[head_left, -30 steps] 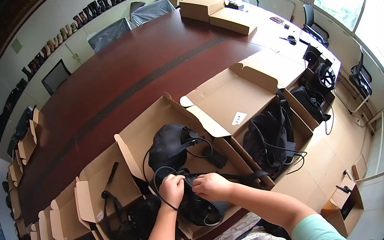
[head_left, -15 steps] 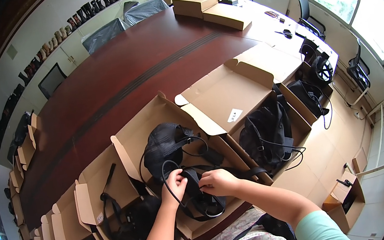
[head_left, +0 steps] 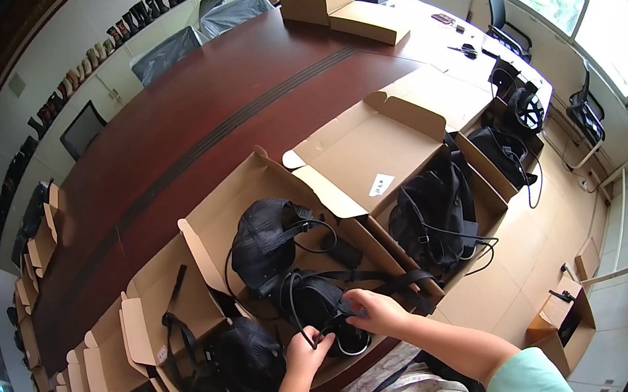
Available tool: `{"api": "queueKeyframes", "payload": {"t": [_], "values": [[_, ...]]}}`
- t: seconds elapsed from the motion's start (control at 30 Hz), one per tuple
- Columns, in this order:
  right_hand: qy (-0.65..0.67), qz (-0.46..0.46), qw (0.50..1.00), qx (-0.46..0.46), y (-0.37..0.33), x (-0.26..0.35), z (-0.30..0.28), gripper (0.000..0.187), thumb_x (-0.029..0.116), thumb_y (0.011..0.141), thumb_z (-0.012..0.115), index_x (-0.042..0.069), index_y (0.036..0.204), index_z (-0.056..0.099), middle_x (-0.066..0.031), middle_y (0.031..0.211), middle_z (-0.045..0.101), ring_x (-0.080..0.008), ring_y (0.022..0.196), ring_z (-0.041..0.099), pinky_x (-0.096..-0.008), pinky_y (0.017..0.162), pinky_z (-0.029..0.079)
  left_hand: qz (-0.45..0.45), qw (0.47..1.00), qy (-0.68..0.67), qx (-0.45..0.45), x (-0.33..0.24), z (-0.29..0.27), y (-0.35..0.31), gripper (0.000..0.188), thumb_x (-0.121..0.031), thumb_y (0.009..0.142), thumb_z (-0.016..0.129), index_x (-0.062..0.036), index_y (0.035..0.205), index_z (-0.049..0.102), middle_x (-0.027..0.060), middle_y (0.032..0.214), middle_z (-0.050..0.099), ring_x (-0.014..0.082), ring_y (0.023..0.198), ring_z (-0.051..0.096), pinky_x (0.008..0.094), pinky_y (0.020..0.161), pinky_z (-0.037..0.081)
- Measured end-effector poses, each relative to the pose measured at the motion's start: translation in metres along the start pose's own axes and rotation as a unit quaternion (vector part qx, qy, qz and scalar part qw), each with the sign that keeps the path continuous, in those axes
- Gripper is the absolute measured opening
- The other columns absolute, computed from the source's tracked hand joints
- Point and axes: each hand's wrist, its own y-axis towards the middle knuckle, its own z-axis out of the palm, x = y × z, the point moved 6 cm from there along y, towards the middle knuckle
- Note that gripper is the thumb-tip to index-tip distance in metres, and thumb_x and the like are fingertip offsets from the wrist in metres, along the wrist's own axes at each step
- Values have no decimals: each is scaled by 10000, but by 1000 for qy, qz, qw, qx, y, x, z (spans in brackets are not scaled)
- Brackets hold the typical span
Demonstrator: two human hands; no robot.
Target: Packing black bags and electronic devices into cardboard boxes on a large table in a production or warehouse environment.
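Note:
An open cardboard box [head_left: 222, 188] lies in front of me with black gear in it. A black cap [head_left: 262, 238] with a cable looping from it rests in the box, and a black bag [head_left: 315, 297] lies nearer to me. My left hand [head_left: 307, 353] pinches a black cable [head_left: 294, 310] at the bag's left side. On the bag's right, my right hand [head_left: 379, 313] has its fingers closed on a black strap [head_left: 340, 318], partly hidden by the fingers. Another black strap [head_left: 412, 280] runs over the box's right wall.
To the right, a second open box [head_left: 370, 141] holds a black backpack [head_left: 435, 212]. More boxes with black gear [head_left: 234, 373] line the table edge at left. The long dark red table [head_left: 184, 110] stretches beyond. A cardboard box [head_left: 566, 329] stands on the floor at right.
Both hands have moved nearer to me and a little to the right. The left one has slid down along the cable, and more of the bag's top shows between cap and hands.

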Motion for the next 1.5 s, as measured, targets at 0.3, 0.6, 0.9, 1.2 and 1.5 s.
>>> {"api": "queueKeyframes", "payload": {"t": [0.3, 0.6, 0.9, 1.2, 1.5], "values": [[-296, -154, 943, 13, -24, 18, 12, 351, 281, 669, 746, 128, 968, 641, -50, 1031, 538, -234, 1007, 505, -357, 829, 439, -59, 970, -235, 23, 30, 33, 3, 200, -189, 808, 662, -24, 734, 579, 48, 584, 584, 137, 518, 586, 299, 507, 463], [-464, -80, 882, 26, -16, 9, 18, 262, 318, 680, 688, 106, 833, 701, -49, 1134, 554, -227, 1104, 450, -357, 838, 385, 84, 985, -145, -37, 3, 19, 10, 133, -84, 792, 657, -35, 726, 553, 1, 630, 551, 85, 559, 525, 248, 527, 440], [-423, 39, 904, 54, -5, 11, -1, 396, 420, 621, 739, 94, 845, 715, -53, 1086, 560, -246, 1140, 441, -407, 904, 356, 70, 985, -156, -23, -5, 20, 15, 178, -99, 759, 671, -16, 694, 527, 46, 657, 538, 127, 596, 525, 294, 560, 426], [-441, -29, 897, -6, -11, -3, 6, 381, 417, 614, 737, 91, 811, 709, -41, 1112, 580, -228, 1168, 439, -430, 925, 332, 45, 956, -289, 25, -18, 29, 9, 172, -132, 941, 520, -53, 788, 527, 39, 701, 624, 110, 571, 599, 232, 542, 478], [-353, -51, 915, -186, -5, -23, -3, 362, 321, 589, 760, 91, 857, 683, 13, 1160, 586, -206, 1149, 474, -429, 910, 349, 5, 915, -396, 79, -22, 52, 5, 167, -148, 969, 473, -76, 819, 464, 74, 703, 623, 179, 593, 652, 259, 548, 516]]}}
